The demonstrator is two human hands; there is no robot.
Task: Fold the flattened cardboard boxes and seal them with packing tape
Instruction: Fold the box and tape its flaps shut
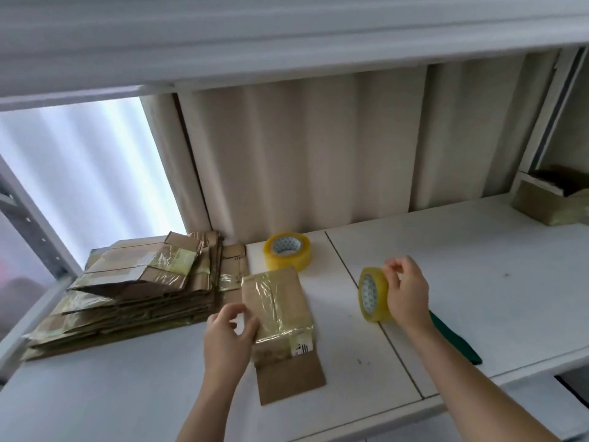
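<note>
The head camera looks down on a white work table under a white shelf, with a pale folded curtain behind it.

In the middle of the table lies a flattened brown cardboard box, with old clear tape shining over its upper part and a small printed label near its right edge. Its lower flap is bare brown cardboard and points toward the person.

The left hand is at the left edge of this box. Its fingers are curled and the thumb and the fingers seem to pinch the edge of the cardboard, but the contact is a little blurred.

The right hand holds a roll of clear yellowish packing tape upright, just above the table, to the right of the box. The fingers are bent around the outside of the roll, and the thumb and forefinger are together at the top of it, as if they pick at the tape end; the end itself is too small to see.

A second roll of the same yellowish tape lies flat on the table, just behind the box.

At the left stands a pile of flattened brown cardboard boxes, many with old tape on them.

A dark green flat object lies on the table under the right forearm. At the far right corner there is an open cardboard box.
</note>
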